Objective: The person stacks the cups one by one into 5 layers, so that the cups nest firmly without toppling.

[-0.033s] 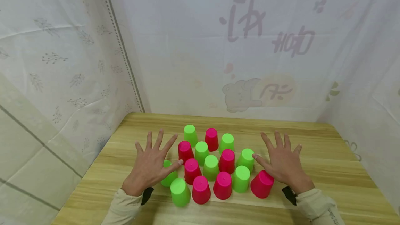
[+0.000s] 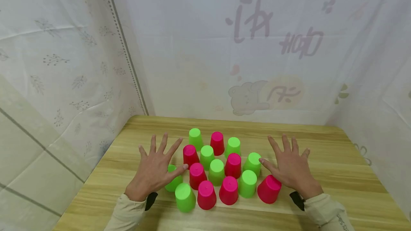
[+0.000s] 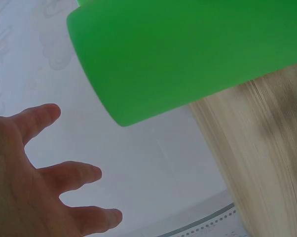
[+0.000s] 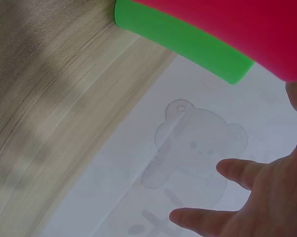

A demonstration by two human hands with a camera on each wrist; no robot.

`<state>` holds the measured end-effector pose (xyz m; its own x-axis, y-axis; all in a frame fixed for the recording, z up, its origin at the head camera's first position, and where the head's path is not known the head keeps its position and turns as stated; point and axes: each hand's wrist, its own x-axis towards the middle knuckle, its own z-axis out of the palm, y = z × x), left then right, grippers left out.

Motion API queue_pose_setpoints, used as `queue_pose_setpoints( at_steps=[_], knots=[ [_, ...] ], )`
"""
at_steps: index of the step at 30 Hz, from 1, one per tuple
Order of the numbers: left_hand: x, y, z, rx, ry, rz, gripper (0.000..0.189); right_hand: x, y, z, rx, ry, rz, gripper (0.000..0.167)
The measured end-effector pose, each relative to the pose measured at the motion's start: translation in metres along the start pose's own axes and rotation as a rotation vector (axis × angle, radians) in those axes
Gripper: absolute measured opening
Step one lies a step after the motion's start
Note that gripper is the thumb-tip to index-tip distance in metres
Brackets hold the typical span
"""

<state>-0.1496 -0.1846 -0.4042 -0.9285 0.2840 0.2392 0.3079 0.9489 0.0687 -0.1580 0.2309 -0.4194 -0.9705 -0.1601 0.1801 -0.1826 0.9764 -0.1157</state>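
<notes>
Fifteen tapered plastic-looking cups, eight bright green and seven pinkish red, stand mouth-down in a loose cluster at the middle of a wood-grained table (image 2: 346,181). Resting on their wider rims probably keeps them steady. The nearest row runs, left to right, green cup (image 2: 185,197), red cup (image 2: 207,195), another red cup (image 2: 229,190), another green cup (image 2: 248,184), then a right-end red cup (image 2: 269,190); the rest stand beyond in uneven rows, with small gaps.

The left hand (image 2: 152,172) is at the cluster's left side, palm down, fingers straight and spread well apart, holding nothing. Its thumb crosses in front of a half-hidden green cup (image 2: 173,184) and ends close to the red ones; whether it touches any, I cannot tell.

The right hand (image 2: 292,167) mirrors it on the right, fingers apart and holding nothing. Its thumb tip meets the edge of the far-right green cup (image 2: 252,163) in the head view, though contact is unclear. Set this way, the hands seem to frame the group from both sides, the spread fingers mostly pointing away from the cups.

A pale printed cloth (image 2: 192,45) hangs behind.
</notes>
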Motion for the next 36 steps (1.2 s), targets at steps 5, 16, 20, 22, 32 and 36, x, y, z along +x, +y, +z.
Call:
queue_pose_setpoints(
  at_steps=[5,16,20,22,32,36],
  knots=[
    [-0.001,-0.001,-0.001,-0.004,0.006,0.003,0.081,0.000,0.000,0.000,0.009,0.004,-0.001,0.081],
    [-0.010,-0.008,-0.001,-0.180,-0.024,-0.029,0.074,-0.017,0.000,-0.002,0.257,0.036,-0.087,0.062],
    [-0.016,-0.014,-0.001,-0.321,-0.028,-0.035,0.071,-0.023,-0.002,-0.003,0.357,0.027,-0.118,0.058],
    [-0.019,-0.016,0.001,-0.378,-0.026,-0.037,0.069,-0.025,-0.003,-0.003,0.384,0.033,-0.131,0.056],
    [-0.033,-0.027,0.019,-0.493,0.025,-0.020,0.065,-0.012,-0.001,0.004,0.479,0.027,-0.205,0.055],
    [-0.038,-0.029,0.023,-0.539,0.028,-0.033,0.062,-0.003,0.000,0.009,0.534,-0.035,-0.213,0.054]
  ],
)
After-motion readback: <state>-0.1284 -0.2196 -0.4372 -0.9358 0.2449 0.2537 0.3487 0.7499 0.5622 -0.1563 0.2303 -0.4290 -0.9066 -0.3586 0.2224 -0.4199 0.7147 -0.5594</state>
